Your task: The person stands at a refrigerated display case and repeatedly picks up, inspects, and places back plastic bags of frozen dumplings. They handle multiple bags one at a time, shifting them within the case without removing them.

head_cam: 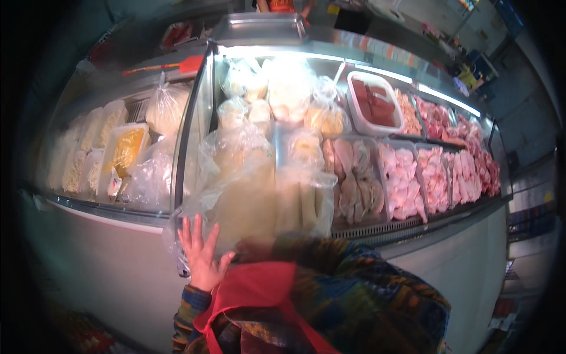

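Note:
With its fingers spread, my left hand (201, 254) rests by the lower left edge of a large clear plastic bag (241, 208). Something pale tan shows through the plastic, too blurred to name. My right hand (256, 248) is a blur low in front of this bag, and its grip cannot be made out. Beside the bag on the right lies a second clear bag (309, 203) with long pale pieces in it. Both bags are at the front of a lit refrigerated display case (353, 230).
Trays of raw poultry pieces (400, 181) and red meat (435, 115) fill the case's right side. A white tub (376, 101) holds dark red blocks. Left of a dark upright frame (181, 163) stand several plastic containers (126, 150). A metal tray (265, 26) sits on top; a person (281, 5) stands behind.

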`<state>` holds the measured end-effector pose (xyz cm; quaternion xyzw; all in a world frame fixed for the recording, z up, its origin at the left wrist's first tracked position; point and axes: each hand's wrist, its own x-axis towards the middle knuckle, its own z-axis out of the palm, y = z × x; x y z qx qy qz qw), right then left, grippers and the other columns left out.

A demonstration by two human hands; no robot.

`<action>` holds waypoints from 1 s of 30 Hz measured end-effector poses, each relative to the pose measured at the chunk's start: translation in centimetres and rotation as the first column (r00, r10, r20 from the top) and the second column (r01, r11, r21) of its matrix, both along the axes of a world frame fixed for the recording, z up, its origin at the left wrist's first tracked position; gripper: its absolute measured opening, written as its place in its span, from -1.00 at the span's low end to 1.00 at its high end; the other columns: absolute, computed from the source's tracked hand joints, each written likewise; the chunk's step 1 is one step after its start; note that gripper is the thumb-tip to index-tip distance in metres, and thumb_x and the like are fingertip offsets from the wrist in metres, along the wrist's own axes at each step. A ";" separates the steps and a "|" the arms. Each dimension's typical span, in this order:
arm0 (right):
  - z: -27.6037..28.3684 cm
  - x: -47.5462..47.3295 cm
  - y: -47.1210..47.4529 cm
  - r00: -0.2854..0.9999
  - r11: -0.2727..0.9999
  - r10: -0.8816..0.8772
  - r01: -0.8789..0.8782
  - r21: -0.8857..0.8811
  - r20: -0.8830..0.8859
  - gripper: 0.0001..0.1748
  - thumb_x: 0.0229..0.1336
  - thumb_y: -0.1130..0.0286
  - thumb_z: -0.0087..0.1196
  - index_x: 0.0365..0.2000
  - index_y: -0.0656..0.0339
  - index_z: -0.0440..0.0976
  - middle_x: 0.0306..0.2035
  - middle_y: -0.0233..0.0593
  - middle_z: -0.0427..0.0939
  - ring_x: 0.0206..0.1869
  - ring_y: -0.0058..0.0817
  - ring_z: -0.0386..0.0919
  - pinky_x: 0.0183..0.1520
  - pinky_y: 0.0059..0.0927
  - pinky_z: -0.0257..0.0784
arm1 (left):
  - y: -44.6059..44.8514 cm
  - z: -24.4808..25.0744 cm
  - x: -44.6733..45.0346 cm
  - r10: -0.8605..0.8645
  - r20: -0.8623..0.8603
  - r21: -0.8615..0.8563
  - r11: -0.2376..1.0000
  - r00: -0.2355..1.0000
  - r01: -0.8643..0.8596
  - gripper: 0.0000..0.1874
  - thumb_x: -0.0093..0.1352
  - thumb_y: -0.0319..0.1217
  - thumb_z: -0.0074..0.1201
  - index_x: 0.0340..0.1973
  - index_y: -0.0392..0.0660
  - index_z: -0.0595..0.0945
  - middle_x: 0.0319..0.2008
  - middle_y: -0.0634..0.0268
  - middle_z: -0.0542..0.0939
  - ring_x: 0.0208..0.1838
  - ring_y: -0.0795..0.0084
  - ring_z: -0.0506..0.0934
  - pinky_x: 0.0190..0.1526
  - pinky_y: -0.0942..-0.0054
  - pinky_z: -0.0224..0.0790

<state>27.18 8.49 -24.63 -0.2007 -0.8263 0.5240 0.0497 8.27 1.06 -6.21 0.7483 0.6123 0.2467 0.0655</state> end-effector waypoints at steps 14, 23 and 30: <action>6.0 13.4 -2.6 0.777 0.774 -0.629 0.623 0.113 0.021 -0.58 0.23 0.28 0.16 0.05 0.25 0.51 -0.17 -0.02 0.65 -0.16 -0.20 0.64 -0.07 -0.29 0.52 | -3.5 -9.8 -3.6 0.123 -0.309 -0.061 0.987 0.943 -0.149 -0.67 0.19 -0.26 0.26 -0.15 -0.09 0.69 -0.12 0.15 0.63 0.09 0.07 0.47 0.44 -0.18 -0.15; 4.1 18.1 0.7 0.649 0.644 -0.760 0.747 0.165 0.032 -0.41 0.18 0.21 0.16 0.11 0.42 0.38 0.10 0.13 0.49 0.19 -0.12 0.45 0.25 -0.23 0.32 | -3.5 -9.6 -3.9 0.128 -0.275 -0.040 0.989 0.953 -0.144 -0.69 0.20 -0.25 0.24 -0.18 -0.10 0.68 -0.11 0.20 0.61 0.11 0.11 0.47 0.44 -0.15 -0.16; 2.1 20.8 6.7 0.364 0.255 -0.896 0.891 0.376 -0.253 0.08 0.07 0.07 0.24 0.39 0.35 -0.12 0.30 0.22 0.25 0.35 -0.02 0.26 0.38 -0.19 0.17 | -3.5 -9.6 -4.0 0.125 -0.327 -0.095 0.982 0.937 -0.165 -0.63 0.23 -0.24 0.22 -0.10 -0.12 0.65 -0.10 0.17 0.61 0.13 0.10 0.45 0.44 -0.17 -0.19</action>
